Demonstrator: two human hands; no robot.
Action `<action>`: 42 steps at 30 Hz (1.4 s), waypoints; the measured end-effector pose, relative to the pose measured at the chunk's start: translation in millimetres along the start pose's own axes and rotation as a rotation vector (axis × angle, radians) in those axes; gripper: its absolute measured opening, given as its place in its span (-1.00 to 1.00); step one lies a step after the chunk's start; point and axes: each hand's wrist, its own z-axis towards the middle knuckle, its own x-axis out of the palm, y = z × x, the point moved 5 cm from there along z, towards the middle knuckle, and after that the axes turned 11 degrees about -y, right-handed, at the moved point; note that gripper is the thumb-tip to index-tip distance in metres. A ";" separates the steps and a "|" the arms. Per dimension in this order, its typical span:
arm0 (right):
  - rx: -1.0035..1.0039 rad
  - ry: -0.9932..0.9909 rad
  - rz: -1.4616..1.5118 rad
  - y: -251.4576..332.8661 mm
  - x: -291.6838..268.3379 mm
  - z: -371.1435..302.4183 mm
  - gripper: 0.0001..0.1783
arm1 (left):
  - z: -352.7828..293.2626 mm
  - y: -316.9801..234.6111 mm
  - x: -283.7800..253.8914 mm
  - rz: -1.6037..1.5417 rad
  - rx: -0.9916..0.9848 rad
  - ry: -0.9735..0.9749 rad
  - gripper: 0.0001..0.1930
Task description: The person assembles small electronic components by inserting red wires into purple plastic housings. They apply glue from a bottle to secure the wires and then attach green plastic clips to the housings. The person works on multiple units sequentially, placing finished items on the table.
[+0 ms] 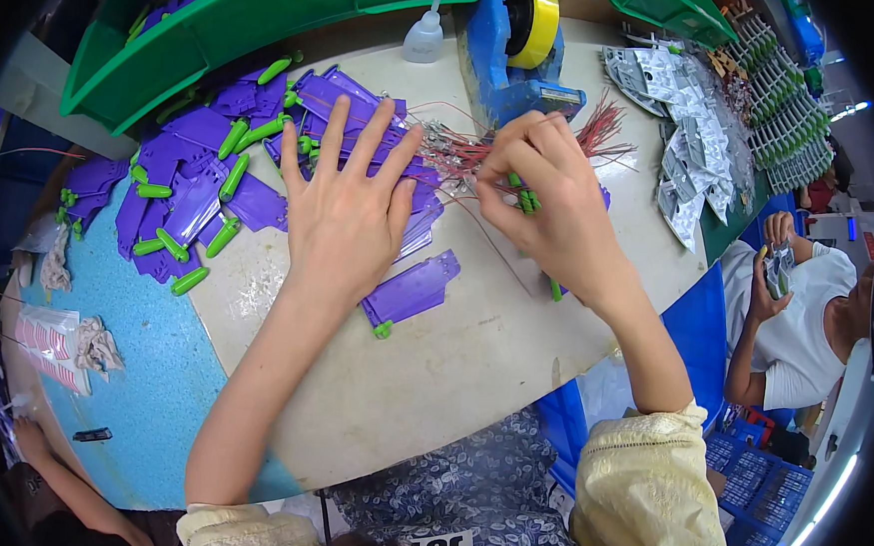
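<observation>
My left hand [346,207] lies palm down with spread fingers over several flat purple plastic pieces [251,202]. One purple piece [411,289] with a green tip rests apart, by the heel of that hand. To its right, my right hand [561,201] has thumb and forefinger pinched together beside a tangle of thin red wires [606,133] with silvery ends. Whatever sits between those fingertips is too small to make out. Small green parts show under the right palm. Green rounded plastic parts [231,178] lie among the purple pile to the left.
A green bin [273,11] curves along the back left. Behind my hands stand a small squeeze bottle [424,40] and a blue tape dispenser [508,92]. Silvery pieces [694,159] are heaped at right. A blue mat [161,366] covers the left. Another person [794,325] works at right.
</observation>
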 end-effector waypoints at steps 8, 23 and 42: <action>0.312 -0.056 0.171 82.6 -94.1 4.2 -0.89 | -15.2 -3.2 -35.0 -0.276 -0.099 -0.271 -0.50; 0.343 0.459 0.401 63.2 50.2 -54.2 -0.92 | -99.8 -3.5 -42.2 -0.859 -0.338 0.007 -0.30; 0.156 0.562 0.350 73.1 48.4 -52.2 -0.90 | -96.1 -4.4 -40.2 -0.875 -0.372 -0.002 -0.44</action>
